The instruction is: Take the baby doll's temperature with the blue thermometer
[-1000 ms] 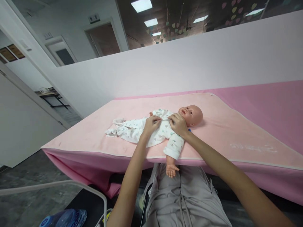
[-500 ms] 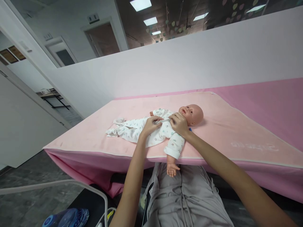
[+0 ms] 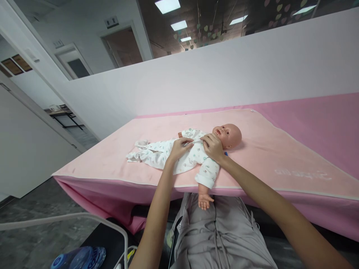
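Bald plastic baby doll [image 3: 230, 136] (one), supine on one pale-pink, white-edged cloth mat [image 3: 280, 149], wearing one white, printed fabric garment [image 3: 192, 160]. My two hands, left hand [image 3: 178, 148] and right hand [image 3: 212, 147], each pinch its white front edge [image 3: 197, 141] at the chest. I judge the step as straightening that edge; the next move calls for even, light tension.

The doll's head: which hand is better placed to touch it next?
Probably the right hand: it is near the top of the white outfit, right beside the head. The left hand is lower down, farther away. Both seem to pinch the cloth, though.
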Tool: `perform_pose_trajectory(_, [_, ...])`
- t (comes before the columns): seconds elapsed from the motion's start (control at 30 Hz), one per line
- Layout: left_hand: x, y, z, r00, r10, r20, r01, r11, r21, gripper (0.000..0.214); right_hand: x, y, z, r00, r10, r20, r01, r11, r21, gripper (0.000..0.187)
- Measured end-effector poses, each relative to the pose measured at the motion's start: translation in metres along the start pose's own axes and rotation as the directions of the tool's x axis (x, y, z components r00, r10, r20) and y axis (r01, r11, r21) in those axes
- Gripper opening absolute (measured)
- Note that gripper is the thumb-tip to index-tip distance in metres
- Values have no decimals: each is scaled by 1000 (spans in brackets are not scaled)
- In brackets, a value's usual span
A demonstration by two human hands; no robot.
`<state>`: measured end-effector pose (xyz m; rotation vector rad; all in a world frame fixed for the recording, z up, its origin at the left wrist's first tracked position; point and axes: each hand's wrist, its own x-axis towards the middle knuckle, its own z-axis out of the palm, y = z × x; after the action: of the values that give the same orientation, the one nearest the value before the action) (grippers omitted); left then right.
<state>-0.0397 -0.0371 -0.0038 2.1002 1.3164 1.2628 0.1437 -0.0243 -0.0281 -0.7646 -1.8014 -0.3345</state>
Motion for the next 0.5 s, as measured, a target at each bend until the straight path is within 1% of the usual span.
perform_pose_trajectory(0.23, [0,2,0,1000,-24,-11,24,1000,0,21,1,-1,-2,1000,17,-4,-17,1000,-5,21])
perform_pose_trajectory(0.37, [-1,1,0,1000,13,18,-14,1000,18,21,0,-1,-1,1000,25,-5,-25,1000,-6,21])
perform_pose_trajectory(0.5, [0,-1,-2,996,65,68,-64,998,-14,29,0,-2,-2,999,35,-6,-35,999,-7,22])
